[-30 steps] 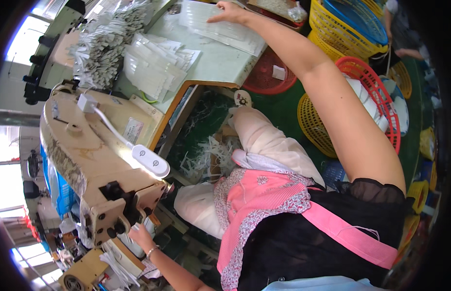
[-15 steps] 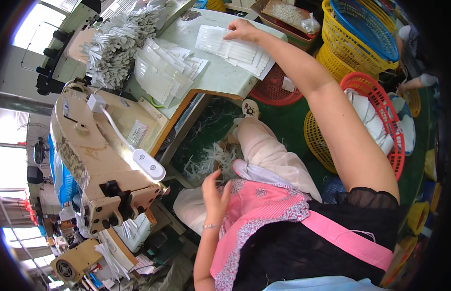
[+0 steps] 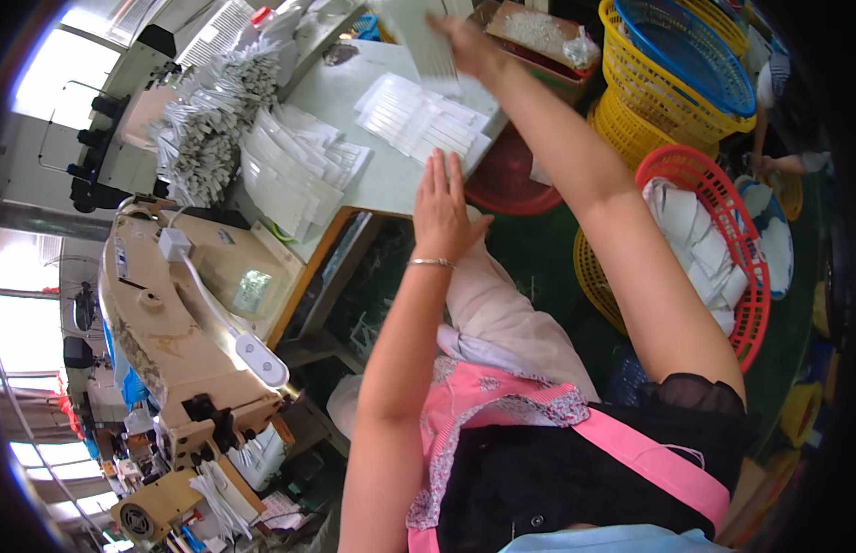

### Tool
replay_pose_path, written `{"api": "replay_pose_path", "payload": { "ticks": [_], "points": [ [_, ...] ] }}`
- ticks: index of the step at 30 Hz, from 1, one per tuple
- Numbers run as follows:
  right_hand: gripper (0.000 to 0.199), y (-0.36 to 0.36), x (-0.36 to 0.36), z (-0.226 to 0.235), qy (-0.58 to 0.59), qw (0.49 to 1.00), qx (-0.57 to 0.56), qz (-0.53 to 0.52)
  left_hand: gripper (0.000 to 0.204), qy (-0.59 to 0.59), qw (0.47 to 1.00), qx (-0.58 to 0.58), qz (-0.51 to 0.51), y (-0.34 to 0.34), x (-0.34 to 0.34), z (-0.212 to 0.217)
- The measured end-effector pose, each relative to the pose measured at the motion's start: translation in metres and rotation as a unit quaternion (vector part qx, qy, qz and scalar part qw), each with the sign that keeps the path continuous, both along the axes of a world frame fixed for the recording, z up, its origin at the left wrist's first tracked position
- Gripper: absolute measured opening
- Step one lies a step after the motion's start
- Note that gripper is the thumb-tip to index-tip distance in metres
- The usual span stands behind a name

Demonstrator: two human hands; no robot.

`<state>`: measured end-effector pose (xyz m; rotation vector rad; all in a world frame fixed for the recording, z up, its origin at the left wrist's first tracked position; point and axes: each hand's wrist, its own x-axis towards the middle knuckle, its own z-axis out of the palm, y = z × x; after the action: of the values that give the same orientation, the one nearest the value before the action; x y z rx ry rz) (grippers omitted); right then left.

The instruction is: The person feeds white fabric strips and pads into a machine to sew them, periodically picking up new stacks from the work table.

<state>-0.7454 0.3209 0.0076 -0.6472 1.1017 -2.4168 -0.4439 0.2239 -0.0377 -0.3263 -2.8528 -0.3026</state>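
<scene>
A stack of white, ribbed translucent sheets (image 3: pixel 414 118) lies on the pale green tabletop (image 3: pixel 377 184). At its near edge my left hand (image 3: pixel 444 217) has its fingers stretched out flat, the tips at or just over the sheets. My right hand (image 3: pixel 472 51), reaching across to the far side, pinches one ribbed translucent sheet (image 3: pixel 419 41) raised above the table; both are smeared by motion. Left of the stack lies a fanned pile of similar sheets (image 3: pixel 285 175). Behind that pile rises a big heap of bundled white strips (image 3: pixel 216 120).
A beige sewing machine (image 3: pixel 161 323) with a small white lamp (image 3: pixel 262 361) stands at left. On the right are a red basket (image 3: pixel 755 267) of white pieces and stacked yellow baskets (image 3: pixel 631 64). A red basin (image 3: pixel 511 184) sits beside the table; a cardboard box (image 3: pixel 539 37) stands behind.
My right hand has lifted a sheet off the stack and moved it up and away. My left hand has risen from my lap to the stack's near edge.
</scene>
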Motion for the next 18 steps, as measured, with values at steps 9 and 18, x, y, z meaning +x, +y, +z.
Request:
{"api": "replay_pose_path", "payload": {
  "ticks": [9, 18],
  "points": [
    [0.035, 0.072, 0.234, 0.05, 0.26, 0.923, 0.176, -0.223, 0.045, 0.074, 0.902, 0.424, 0.038, -0.034, 0.065, 0.012],
    [0.039, -0.024, 0.481, -0.039, -0.14, 0.956, 0.168, 0.196, 0.031, -0.023, 0.666, 0.717, 0.202, -0.06, 0.275, 0.03]
  ]
}}
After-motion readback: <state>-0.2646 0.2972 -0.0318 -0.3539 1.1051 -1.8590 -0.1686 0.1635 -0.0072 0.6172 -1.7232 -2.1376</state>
